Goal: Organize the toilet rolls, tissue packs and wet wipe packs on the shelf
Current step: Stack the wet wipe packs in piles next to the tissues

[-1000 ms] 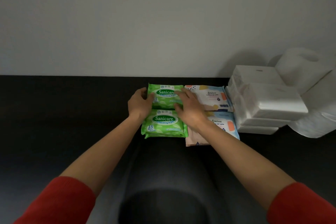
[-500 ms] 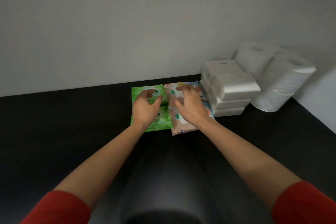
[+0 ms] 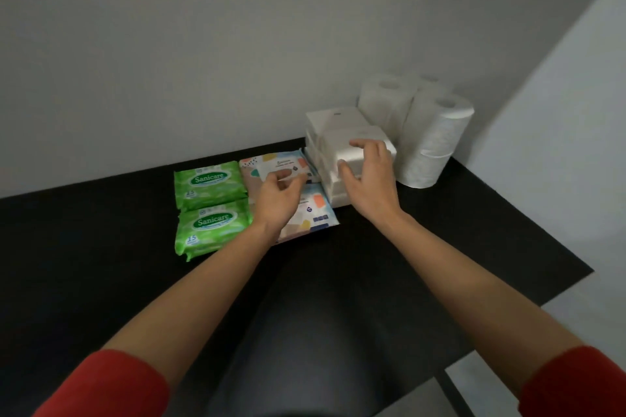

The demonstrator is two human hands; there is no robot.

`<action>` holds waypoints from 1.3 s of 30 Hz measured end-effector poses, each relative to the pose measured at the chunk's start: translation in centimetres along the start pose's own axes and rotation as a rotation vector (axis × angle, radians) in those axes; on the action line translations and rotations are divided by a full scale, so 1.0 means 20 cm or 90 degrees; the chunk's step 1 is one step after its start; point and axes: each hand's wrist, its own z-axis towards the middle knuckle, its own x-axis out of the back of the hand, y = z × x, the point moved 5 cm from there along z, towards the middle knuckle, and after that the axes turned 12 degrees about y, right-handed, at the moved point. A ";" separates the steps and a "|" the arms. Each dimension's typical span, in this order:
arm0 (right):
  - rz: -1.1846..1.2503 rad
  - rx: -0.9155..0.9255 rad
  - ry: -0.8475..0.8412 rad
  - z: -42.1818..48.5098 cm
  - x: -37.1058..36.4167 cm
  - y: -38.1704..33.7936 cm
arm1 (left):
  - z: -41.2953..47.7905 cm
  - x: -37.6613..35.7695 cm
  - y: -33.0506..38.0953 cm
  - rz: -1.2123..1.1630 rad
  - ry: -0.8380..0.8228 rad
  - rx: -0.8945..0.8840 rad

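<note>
Two green Sanicare wet wipe packs (image 3: pixel 211 210) lie one behind the other on the black shelf (image 3: pixel 101 247). Right of them are two patterned wet wipe packs (image 3: pixel 281 164). My left hand (image 3: pixel 279 198) hovers over the patterned packs with its fingers loosely curled and holds nothing. White tissue packs (image 3: pixel 333 127) are stacked further right. My right hand (image 3: pixel 369 176) rests on the front top tissue pack with its fingers spread over it. White toilet rolls (image 3: pixel 437 135) stand stacked in the back right corner.
A grey back wall and a grey side wall on the right close in the shelf. The shelf's right edge (image 3: pixel 548 234) runs diagonally toward me. A dark rounded surface (image 3: pixel 325 349) lies between my arms.
Both hands have moved right: the left from the green packs to the patterned packs, the right from the patterned packs to the tissue stack. The view has pulled back and turned.
</note>
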 end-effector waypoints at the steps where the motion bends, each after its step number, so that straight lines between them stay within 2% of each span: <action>1: 0.006 -0.004 0.016 0.04 0.04 0.03 | 0.00 -0.04 0.01 -0.012 -0.004 0.021; 5: 0.076 -0.110 0.011 0.17 0.13 0.21 | 0.02 -0.23 0.04 -0.054 -0.042 0.103; 12: 0.193 -0.337 -0.136 0.30 0.03 0.54 | 0.05 -0.47 0.03 -0.165 -0.090 0.233; 22: 0.421 -0.665 -0.259 0.31 -0.18 0.74 | 0.11 -0.55 0.00 -0.219 -0.108 0.309; 24: 0.434 -0.687 -0.301 0.29 -0.20 0.75 | 0.12 -0.55 -0.01 -0.208 -0.117 0.323; 28: 0.449 -0.656 -0.356 0.28 -0.25 0.76 | 0.14 -0.56 -0.04 -0.214 -0.134 0.342; 39: 0.466 -0.628 -0.396 0.29 -0.31 0.75 | 0.15 -0.58 -0.05 -0.160 -0.190 0.315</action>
